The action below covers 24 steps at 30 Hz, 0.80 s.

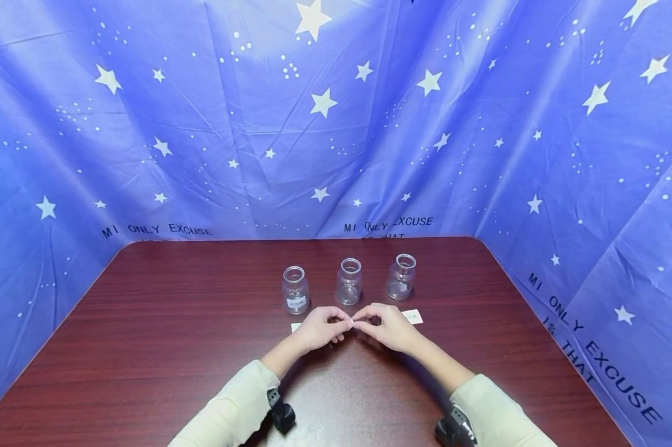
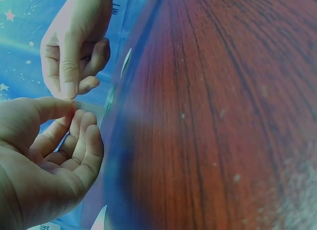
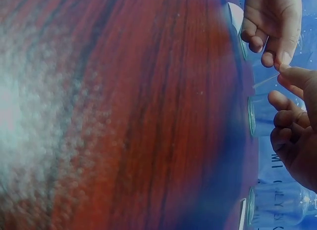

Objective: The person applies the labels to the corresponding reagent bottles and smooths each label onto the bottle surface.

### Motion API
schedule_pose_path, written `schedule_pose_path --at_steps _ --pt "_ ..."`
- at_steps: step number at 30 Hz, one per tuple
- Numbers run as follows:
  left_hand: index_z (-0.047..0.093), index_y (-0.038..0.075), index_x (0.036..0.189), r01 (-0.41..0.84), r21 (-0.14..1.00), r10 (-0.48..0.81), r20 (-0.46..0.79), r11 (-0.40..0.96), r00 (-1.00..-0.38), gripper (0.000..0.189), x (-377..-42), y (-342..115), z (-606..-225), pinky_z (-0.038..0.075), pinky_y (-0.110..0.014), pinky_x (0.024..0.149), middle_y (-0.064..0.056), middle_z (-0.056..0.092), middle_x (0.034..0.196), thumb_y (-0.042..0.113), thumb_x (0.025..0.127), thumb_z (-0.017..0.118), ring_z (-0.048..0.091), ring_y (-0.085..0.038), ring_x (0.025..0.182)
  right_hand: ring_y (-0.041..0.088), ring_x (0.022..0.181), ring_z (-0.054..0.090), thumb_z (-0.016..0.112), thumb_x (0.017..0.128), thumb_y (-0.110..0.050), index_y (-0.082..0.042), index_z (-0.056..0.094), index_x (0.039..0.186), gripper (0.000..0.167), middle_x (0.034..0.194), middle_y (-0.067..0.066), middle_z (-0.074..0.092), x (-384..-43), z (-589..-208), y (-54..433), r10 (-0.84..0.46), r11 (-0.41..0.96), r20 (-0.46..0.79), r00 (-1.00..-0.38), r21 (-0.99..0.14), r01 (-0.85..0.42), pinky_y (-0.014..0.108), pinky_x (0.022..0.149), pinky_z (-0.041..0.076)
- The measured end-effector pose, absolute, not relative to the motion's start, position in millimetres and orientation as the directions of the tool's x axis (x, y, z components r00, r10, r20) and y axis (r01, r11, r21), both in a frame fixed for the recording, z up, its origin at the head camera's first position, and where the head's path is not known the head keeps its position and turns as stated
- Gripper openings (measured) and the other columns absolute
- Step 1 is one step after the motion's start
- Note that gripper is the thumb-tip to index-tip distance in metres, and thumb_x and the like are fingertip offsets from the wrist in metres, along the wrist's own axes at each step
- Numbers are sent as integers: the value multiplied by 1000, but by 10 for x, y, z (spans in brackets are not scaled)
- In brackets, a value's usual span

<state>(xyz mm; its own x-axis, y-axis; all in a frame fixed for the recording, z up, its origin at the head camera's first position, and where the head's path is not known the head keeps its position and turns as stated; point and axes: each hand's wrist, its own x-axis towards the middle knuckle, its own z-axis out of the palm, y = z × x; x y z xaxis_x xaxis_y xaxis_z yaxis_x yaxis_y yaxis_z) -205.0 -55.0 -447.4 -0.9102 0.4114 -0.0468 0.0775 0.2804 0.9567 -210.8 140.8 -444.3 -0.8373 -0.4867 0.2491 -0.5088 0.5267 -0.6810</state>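
Observation:
My left hand point(image 1: 326, 328) and right hand point(image 1: 390, 326) meet fingertip to fingertip above the table. Between them they pinch a thin pale slip point(image 2: 93, 110), mostly hidden by the fingers; in the right wrist view the slip point(image 3: 267, 80) shows as a narrow edge. Just beyond the hands, three clear glass jars without lids stand upright in a row. The left jar point(image 1: 295, 288) bears a white printed label point(image 1: 296, 303). No label shows on the middle jar point(image 1: 349, 282). A small pale patch is visible low on the right jar point(image 1: 401, 276).
One white printed card point(image 1: 414, 316) lies beyond the right hand, partly covered by it. Another white card point(image 1: 295, 326) peeks out behind the left hand. The dark red wooden table point(image 1: 162, 347) reaches back to a blue star-patterned curtain point(image 1: 229, 124).

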Motion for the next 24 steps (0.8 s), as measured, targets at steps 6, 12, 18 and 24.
schedule_pose_path --at_steps 6,12,18,24 --pt "64 -3 94 74 959 404 -45 273 -914 19 -2065 -540 -4492 51 -30 50 -27 62 79 15 88 62 56 -13 58 -1 66 53 67 86 -24 -18 71 92 10 74 -8 63 -2114 -4439 1412 -468 518 233 -853 -709 -478 19 61 46" --pt "63 -3 95 67 962 397 -45 264 -917 19 -2065 -536 -4503 51 -30 49 -27 63 79 14 88 62 57 -13 58 -2 67 53 66 86 -25 -17 71 88 9 75 -7 65 -2110 -4451 1414 -444 530 244 -862 -704 -473 19 62 46" --pt "63 -3 96 64 964 389 -44 259 -920 18 -2075 -538 -4498 50 -30 48 -27 64 78 13 87 62 57 -13 57 0 63 50 64 87 -19 -14 69 85 7 72 -5 63 -2107 -4448 1413 -411 536 271 -870 -700 -472 19 57 44" --pt "62 -2 95 69 962 386 -40 264 -921 17 -2081 -537 -4496 51 -30 48 -27 64 78 12 86 62 58 -15 57 1 58 48 63 87 -17 -15 66 83 5 68 -6 59 -2107 -4430 1413 -379 548 238 -894 -721 -424 18 54 42"
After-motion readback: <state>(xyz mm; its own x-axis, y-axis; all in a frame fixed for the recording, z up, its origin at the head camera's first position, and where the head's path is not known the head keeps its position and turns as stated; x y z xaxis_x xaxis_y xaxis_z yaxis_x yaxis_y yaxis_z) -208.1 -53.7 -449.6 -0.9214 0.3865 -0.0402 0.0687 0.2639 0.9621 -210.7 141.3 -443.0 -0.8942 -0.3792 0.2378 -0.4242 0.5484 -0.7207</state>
